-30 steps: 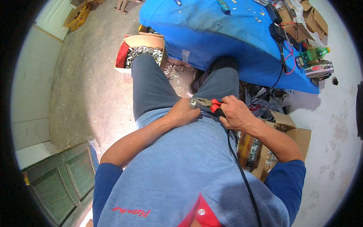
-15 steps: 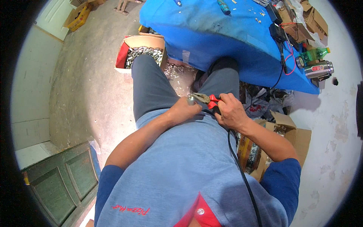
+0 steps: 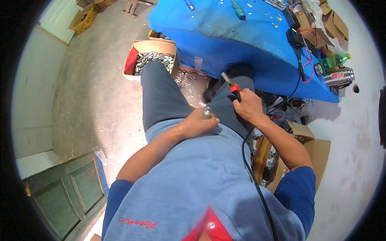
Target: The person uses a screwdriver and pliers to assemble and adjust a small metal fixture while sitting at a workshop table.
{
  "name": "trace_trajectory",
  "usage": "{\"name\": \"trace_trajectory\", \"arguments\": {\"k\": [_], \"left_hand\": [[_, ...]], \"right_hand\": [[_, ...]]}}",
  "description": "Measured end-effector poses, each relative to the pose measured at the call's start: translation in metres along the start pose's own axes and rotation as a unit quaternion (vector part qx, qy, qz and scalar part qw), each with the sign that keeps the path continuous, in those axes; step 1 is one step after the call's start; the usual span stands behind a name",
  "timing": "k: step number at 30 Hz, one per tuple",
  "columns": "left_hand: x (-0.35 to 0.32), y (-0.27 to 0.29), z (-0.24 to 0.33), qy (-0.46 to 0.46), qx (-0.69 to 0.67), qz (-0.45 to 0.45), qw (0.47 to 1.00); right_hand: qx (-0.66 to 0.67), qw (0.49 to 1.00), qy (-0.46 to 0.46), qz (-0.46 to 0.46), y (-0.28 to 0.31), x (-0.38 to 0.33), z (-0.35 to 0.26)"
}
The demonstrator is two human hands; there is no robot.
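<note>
Between the fingers of my left hand (image 3: pixel 197 123), just above my lap, sits a small silvery metal cylinder (image 3: pixel 206 113) with its end pointing up. My right hand (image 3: pixel 248 106) grips a pair of pliers (image 3: pixel 232 85) by the red and black handles. The jaws point forward and left, over my right thigh, apart from the cylinder. Ahead of my left knee stands a cardboard box (image 3: pixel 129 74) filled with many similar metal cylinders (image 3: pixel 157 59).
A table with a blue cover (image 3: pixel 217 36) is in front, bearing a green-handled tool (image 3: pixel 239 10) and black power adapters (image 3: pixel 295 38). A steel flask (image 3: pixel 338 76) and a green bottle (image 3: pixel 337 59) are at its right. Cardboard boxes (image 3: pixel 319 156) stand by my right arm.
The pliers have come off the metal cylinder and swung forward and right with my right hand. My left hand still holds the cylinder, in nearly the same place.
</note>
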State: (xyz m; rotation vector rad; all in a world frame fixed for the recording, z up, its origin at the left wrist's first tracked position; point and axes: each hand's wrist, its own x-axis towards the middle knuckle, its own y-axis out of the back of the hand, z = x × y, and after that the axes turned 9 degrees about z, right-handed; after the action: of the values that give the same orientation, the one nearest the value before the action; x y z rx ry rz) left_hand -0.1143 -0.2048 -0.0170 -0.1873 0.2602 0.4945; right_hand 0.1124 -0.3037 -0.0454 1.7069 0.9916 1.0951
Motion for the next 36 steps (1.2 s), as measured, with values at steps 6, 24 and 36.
{"name": "trace_trajectory", "arguments": {"k": [6, 24, 36], "left_hand": [[-0.004, 0.000, -0.003, 0.052, -0.031, 0.050, 0.997], [-0.001, 0.000, -0.002, 0.068, -0.047, 0.022, 0.996], [0.000, -0.002, -0.002, 0.022, 0.052, 0.037, 0.998]], "right_hand": [[0.407, 0.838, -0.162, -0.324, 0.053, 0.008, -0.025], [0.123, 0.971, 0.109, -0.176, 0.085, -0.011, -0.049], [-0.050, 0.954, 0.278, -0.097, 0.114, 0.012, -0.049]]}}
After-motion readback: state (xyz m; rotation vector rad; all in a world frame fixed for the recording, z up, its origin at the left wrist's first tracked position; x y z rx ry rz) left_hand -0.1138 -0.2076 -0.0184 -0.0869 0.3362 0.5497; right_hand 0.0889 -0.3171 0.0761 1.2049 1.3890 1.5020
